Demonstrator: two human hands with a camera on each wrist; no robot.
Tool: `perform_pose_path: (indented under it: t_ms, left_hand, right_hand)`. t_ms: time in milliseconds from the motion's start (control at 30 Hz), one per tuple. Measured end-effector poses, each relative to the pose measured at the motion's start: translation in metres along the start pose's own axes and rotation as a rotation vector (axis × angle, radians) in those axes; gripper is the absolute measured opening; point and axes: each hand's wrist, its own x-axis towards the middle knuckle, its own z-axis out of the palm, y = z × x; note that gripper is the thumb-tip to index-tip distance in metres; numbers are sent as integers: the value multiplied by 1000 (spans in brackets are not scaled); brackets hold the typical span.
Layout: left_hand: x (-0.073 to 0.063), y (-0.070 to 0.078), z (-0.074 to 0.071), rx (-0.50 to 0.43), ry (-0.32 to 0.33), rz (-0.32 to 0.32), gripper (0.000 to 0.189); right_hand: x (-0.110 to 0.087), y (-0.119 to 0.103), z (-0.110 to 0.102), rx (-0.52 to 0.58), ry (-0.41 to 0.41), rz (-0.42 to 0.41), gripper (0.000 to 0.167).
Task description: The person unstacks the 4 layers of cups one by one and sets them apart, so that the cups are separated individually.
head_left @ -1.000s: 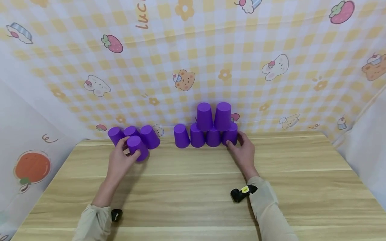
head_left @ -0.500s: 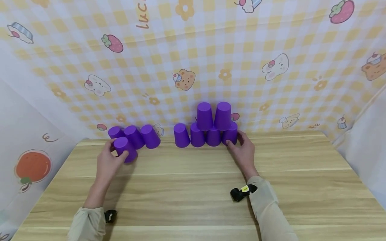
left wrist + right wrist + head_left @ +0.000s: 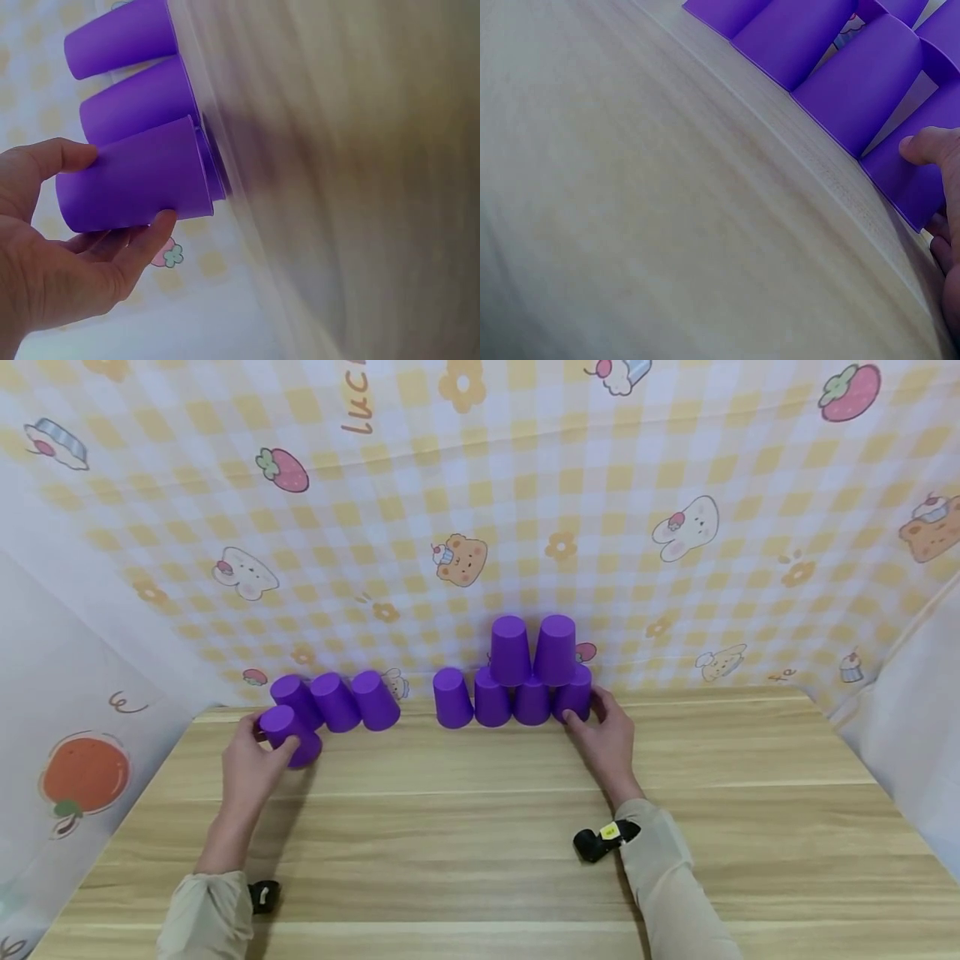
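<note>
My left hand [image 3: 247, 767] holds an upside-down purple cup [image 3: 303, 750], thumb on one side and fingers on the other. In the left wrist view this held cup [image 3: 131, 180] overlaps a standing purple cup [image 3: 213, 165] behind it; whether the two touch, I cannot tell. Three upside-down cups stand in a row there, the leftmost cup [image 3: 298, 697] partly hidden. My right hand [image 3: 609, 739] grips the rightmost cup [image 3: 572, 697] of a second row, its thumb on the near side in the right wrist view. Two upper cups, one of them the right upper cup [image 3: 555, 652], rest on that row.
The row's leftmost cup [image 3: 453, 700] stands with nothing on top of it. A gap separates it from the left group's end cup [image 3: 377, 702]. Behind the cups, a checked cloth [image 3: 375, 527] hangs at the back edge of the wooden table [image 3: 450, 843].
My left hand has moved left with its cup, from in front of the middle and right cups of the left row to in front of the leftmost. My right hand has stayed in place.
</note>
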Motion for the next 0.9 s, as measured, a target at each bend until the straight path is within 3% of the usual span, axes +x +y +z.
perform_pose_path:
  t_ms: [500, 700, 800, 900]
  left_hand:
    - [8, -11, -5, 19, -27, -40, 59]
    - [7, -10, -8, 0, -46, -68, 70]
    - [6, -9, -9, -23, -30, -86, 78]
    - [6, -6, -8, -49, 29, -84, 82]
  right_hand:
    - [-1, -1, -1, -2, -9, 4, 54]
    - [-1, -2, -1, -1, -12, 5, 54]
    - [-1, -2, -1, -3, -14, 4, 55]
    - [-1, -2, -1, -4, -10, 6, 54]
